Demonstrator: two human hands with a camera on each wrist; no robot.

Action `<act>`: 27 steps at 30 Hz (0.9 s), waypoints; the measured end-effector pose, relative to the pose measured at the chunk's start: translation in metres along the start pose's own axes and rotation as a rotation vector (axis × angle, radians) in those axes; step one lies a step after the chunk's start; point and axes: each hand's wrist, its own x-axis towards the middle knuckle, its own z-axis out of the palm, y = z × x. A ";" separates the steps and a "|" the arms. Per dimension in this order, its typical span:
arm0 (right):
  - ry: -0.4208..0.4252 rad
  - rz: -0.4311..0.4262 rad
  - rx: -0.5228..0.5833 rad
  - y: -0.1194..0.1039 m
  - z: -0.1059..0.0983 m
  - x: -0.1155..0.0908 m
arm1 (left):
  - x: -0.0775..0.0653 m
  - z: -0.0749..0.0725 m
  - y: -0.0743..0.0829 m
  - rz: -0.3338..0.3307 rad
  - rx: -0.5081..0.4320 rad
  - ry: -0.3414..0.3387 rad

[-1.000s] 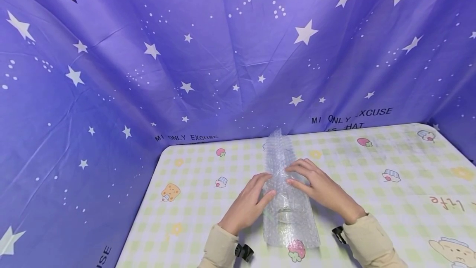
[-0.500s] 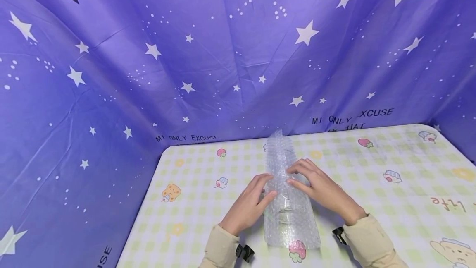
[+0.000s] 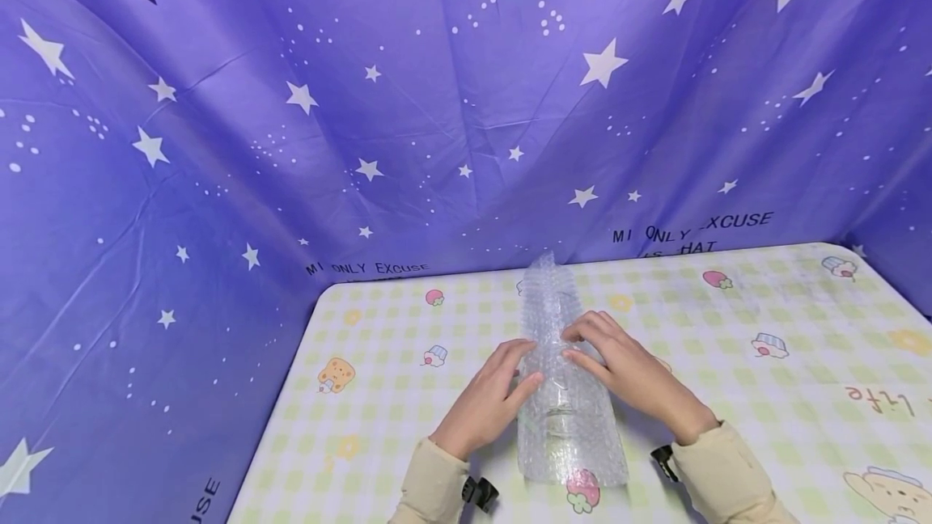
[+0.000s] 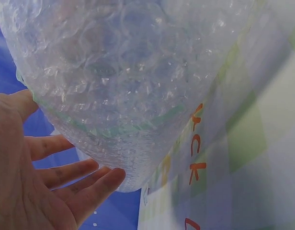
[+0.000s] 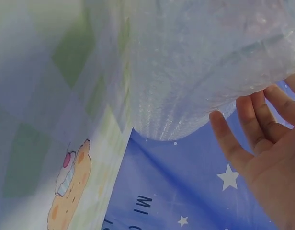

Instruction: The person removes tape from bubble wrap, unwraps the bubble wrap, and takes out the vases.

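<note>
A long bundle of clear bubble wrap (image 3: 571, 443) lies lengthwise on the table, narrow at its far end and wide at its near end. Something transparent with a rounded outline shows faintly inside it. My left hand (image 3: 486, 401) rests against the bundle's left side, thumb and fingertips on the wrap, the fingers gently bent and spread. On the opposite side my right hand (image 3: 619, 362) touches the upper right of the wrap with relaxed fingers. In the left wrist view the fingers (image 4: 107, 184) lie along the curved bubbly surface; the right wrist view has the fingertips (image 5: 219, 120) at the wrap's edge.
A checked tablecloth (image 3: 393, 411) with printed cupcakes and strawberries covers the table. Behind and to the left hangs a purple-blue star curtain (image 3: 437, 103), meeting the table's far edge just past the bundle's tip. Black wrist mounts (image 3: 480, 493) stick out near the sleeves.
</note>
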 end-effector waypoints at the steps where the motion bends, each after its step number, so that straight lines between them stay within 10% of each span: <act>1: 0.000 0.002 -0.001 0.000 0.000 0.000 | 0.000 0.000 0.000 -0.001 0.001 0.000; 27: 0.146 -0.143 -0.143 0.001 0.007 0.004 | 0.000 0.000 0.000 0.004 0.014 0.009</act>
